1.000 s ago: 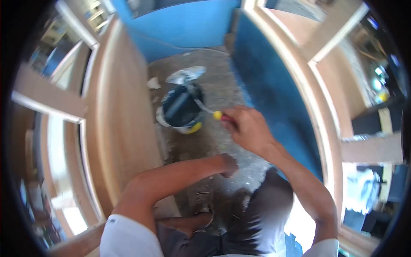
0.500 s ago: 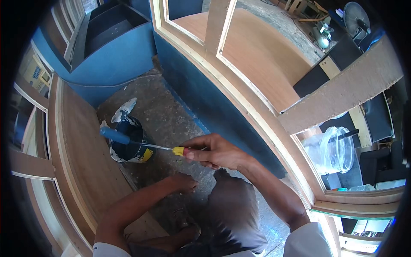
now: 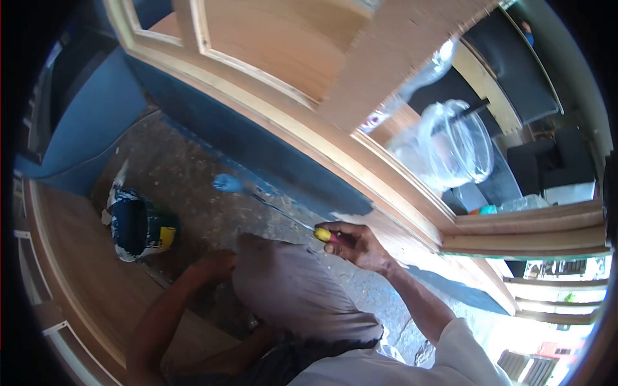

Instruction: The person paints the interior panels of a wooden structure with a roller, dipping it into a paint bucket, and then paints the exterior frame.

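My right hand is closed around the red and yellow handle of a paint roller. The roller's blue head points to the left, above the floor and near the blue-painted lower panel. To the left stands a dark bucket smeared with paint, apart from the roller. My left hand is beside my knee, low on the left; its fingers are dark and partly hidden, and I cannot make out whether they hold anything.
A wooden frame runs diagonally above the blue panel. Beyond it is a plastic-wrapped clear container. A plywood panel borders the left side, and a blue curved unit stands at the upper left.
The view has turned rightward. The roller has moved from over the bucket to over the floor, near the blue panel. My left hand is now closer to my knee.
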Available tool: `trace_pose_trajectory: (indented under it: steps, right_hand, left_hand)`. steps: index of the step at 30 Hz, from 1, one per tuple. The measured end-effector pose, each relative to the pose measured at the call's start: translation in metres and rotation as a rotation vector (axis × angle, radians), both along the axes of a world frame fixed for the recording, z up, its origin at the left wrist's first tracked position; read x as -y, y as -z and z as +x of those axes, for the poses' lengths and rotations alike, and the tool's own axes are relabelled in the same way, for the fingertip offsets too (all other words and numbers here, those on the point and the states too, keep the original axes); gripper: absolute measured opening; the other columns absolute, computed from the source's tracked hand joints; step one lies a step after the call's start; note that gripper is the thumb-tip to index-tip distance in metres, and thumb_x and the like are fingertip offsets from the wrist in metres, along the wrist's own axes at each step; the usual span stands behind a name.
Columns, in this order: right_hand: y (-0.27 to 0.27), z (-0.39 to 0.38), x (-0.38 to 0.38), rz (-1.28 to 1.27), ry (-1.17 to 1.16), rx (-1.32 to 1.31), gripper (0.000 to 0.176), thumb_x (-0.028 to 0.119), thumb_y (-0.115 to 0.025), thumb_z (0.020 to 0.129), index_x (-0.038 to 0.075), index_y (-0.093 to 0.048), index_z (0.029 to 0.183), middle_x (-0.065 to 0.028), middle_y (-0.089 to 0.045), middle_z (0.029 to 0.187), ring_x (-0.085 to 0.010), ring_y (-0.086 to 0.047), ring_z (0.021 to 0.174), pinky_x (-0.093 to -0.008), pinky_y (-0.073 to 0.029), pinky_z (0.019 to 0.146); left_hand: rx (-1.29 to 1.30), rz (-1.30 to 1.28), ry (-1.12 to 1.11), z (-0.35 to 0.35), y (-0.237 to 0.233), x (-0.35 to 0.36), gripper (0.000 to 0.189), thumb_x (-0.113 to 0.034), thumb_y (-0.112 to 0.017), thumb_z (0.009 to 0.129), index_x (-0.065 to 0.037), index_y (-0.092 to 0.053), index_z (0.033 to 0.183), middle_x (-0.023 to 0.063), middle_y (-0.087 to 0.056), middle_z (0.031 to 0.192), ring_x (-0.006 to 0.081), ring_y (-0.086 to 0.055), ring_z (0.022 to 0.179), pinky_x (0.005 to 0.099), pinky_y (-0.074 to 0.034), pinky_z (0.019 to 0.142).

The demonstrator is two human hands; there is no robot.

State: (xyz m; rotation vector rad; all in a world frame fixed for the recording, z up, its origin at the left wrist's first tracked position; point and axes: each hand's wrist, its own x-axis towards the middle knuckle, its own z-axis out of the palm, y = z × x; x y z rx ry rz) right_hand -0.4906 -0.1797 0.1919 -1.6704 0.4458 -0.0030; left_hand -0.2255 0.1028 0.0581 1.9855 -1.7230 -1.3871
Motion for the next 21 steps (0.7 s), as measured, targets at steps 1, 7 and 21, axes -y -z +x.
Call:
trace_pose_trajectory:
  steps: [1,7,21]
  right_hand:
    - [0.005,-0.021,-0.005,-0.033,0.046,-0.044,0.044,0.02,-0.073,0.096,0.004,-0.062,0.135,-0.0062,-0.07,0.11,-0.0109,-0.063,0.091,-0.0274,-0.054,0.08]
    - [0.032,-0.126,-0.025,0.081,0.187,-0.198,0.037,0.019,-0.063,0.101,0.002,-0.058,0.134,-0.0048,-0.067,0.094,-0.0099,-0.058,0.072,-0.0273,-0.05,0.064]
    - [0.048,-0.304,-0.072,-0.055,0.761,-0.328,0.036,0.02,-0.061,0.101,-0.002,-0.06,0.129,0.003,-0.058,0.079,-0.0036,-0.048,0.065,-0.0219,-0.04,0.059]
  left_hand:
    - [-0.006,0.004,-0.005,-0.003,0.011,-0.005,0.039,-0.035,-0.061,0.09,-0.009,-0.064,0.119,0.021,-0.069,0.116,0.0417,-0.065,0.11,0.0495,-0.05,0.094]
    - [-0.025,0.067,-0.025,-0.008,0.025,-0.023,0.043,-0.031,-0.066,0.088,-0.006,-0.065,0.123,0.022,-0.067,0.123,0.0408,-0.064,0.114,0.0477,-0.05,0.098]
    - [-0.038,0.21,-0.116,-0.026,0.017,-0.033,0.055,-0.037,-0.069,0.086,-0.005,-0.062,0.131,0.0226,-0.065,0.13,0.0395,-0.063,0.119,0.0448,-0.05,0.101]
